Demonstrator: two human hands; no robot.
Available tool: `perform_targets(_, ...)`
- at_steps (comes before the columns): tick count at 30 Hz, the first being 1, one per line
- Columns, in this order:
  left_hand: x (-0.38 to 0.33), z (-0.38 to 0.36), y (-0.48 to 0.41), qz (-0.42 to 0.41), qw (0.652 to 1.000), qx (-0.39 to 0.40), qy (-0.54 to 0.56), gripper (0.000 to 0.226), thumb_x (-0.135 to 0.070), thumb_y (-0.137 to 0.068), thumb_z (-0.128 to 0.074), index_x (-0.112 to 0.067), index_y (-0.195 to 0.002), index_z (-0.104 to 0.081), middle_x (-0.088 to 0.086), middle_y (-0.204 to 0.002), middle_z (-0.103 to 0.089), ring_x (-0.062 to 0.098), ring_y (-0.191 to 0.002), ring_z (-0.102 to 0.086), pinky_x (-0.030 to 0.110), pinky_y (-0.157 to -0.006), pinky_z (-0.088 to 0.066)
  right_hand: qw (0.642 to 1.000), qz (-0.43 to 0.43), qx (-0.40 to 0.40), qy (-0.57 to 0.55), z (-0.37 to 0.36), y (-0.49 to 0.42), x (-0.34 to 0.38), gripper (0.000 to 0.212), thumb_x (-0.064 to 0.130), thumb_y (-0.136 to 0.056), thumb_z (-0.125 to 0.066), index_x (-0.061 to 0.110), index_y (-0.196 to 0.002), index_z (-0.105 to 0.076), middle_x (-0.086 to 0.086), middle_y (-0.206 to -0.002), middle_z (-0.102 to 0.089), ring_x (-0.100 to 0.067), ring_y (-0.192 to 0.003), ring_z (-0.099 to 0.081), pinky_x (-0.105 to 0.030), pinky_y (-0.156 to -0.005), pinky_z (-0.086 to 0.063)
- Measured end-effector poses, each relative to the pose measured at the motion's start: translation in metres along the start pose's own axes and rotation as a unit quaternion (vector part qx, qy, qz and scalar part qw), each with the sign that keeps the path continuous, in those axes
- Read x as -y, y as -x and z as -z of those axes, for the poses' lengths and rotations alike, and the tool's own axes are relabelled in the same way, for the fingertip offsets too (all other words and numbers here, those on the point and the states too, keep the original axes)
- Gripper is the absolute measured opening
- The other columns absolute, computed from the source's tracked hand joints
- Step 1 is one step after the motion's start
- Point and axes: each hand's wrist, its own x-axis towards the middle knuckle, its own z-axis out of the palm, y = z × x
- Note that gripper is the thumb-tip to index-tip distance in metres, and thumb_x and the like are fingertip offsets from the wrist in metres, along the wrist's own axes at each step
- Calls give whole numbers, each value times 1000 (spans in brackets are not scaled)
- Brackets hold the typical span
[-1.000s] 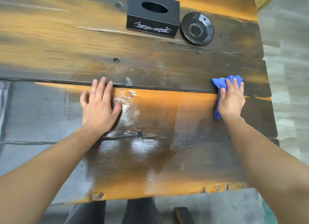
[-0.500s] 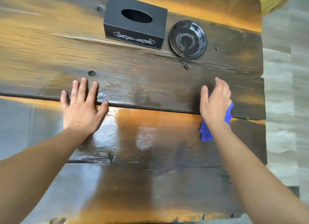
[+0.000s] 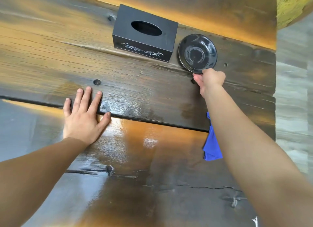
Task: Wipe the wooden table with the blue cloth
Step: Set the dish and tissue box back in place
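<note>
A tissue box (image 3: pixel 145 40) and, just right of it, a dish (image 3: pixel 197 53) are set near the table's (image 3: pixel 50 57) far right corner.

Place: a lived-in room, likely a home or a café, though which cannot be told.
Table: a wooden table (image 3: pixel 50 54) of rough dark planks with knots and cracks is seen.
Tabletop items: a black tissue box (image 3: pixel 145 34) and a black saucer (image 3: pixel 197 53) are set side by side.
Floor: grey boards (image 3: pixel 291 94) are seen.
</note>
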Motion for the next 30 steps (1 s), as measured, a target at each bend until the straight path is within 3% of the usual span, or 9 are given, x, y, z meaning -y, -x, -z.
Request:
perform_targets(6,1,0,0,1,1000,3,3,78,-68,-95,-33,-34,-163,-23,3,-174,-14,23,-162,-3,53,-127,-1,999,14,-33,-15,0,14,-4,22,-8,-90,-53,9,-76,-49,-15,-96,-63,-18,-47,-62,-40,-74,-65)
perform_targets(10,1,2,0,-6,1000,3,10,77,-67,-96,-33,-33,-164,-22,3,-174,-13,23,-162,-2,53,-127,1,998,24,-49,-7,13,33,-21,19,-7,-86,-54,10,-79,-48,-11,-85,-52,-14,-36,-57,-42,-75,-63)
perform_targets(15,2,6,1,-14,999,11,27,77,-67,-97,-31,-31,-164,-21,4,-175,-12,25,-162,-1,55,-127,1,997,55,-23,51,27,86,-57,30,-5,-88,-51,15,-66,-44,-4,-60,-48,-10,-37,-54,-35,-69,-58)
perform_targets(20,10,15,-2,-24,994,41,94,78,-64,-91,-42,-33,-161,-30,0,-175,-13,21,-162,-1,52,-126,4,996,39,-8,79,21,142,-103,29,-5,-90,-52,15,-69,-49,-2,-60,-53,-4,-39,-55,-35,-73,-61)
perform_targets(24,36,28,-3,-36,977,17,211,77,-58,-86,-52,-22,-153,-48,8,-169,-32,28,-159,-20,48,-127,-13,995,32,7,92,3,173,-127,26,-6,-91,-53,12,-72,-52,-1,-59,-52,-2,-39,-53,-35,-73,-59)
perform_targets(26,58,31,1,-40,981,-7,188,77,-56,-86,-53,-18,-153,-48,13,-167,-33,33,-158,-23,49,-127,-18,995,28,13,99,-6,184,-132,16,-4,-93,-54,8,-83,-57,-1,-64,-55,-4,-44,-56,-31,-71,-60)
perform_targets(30,99,33,9,-28,996,14,78,78,-66,-93,-53,-32,-160,-32,6,-174,-14,26,-161,-5,49,-127,-2,994,21,13,106,-19,196,-137,10,-1,-95,-54,6,-94,-62,2,-65,-61,-1,-42,-58,-37,-80,-62)
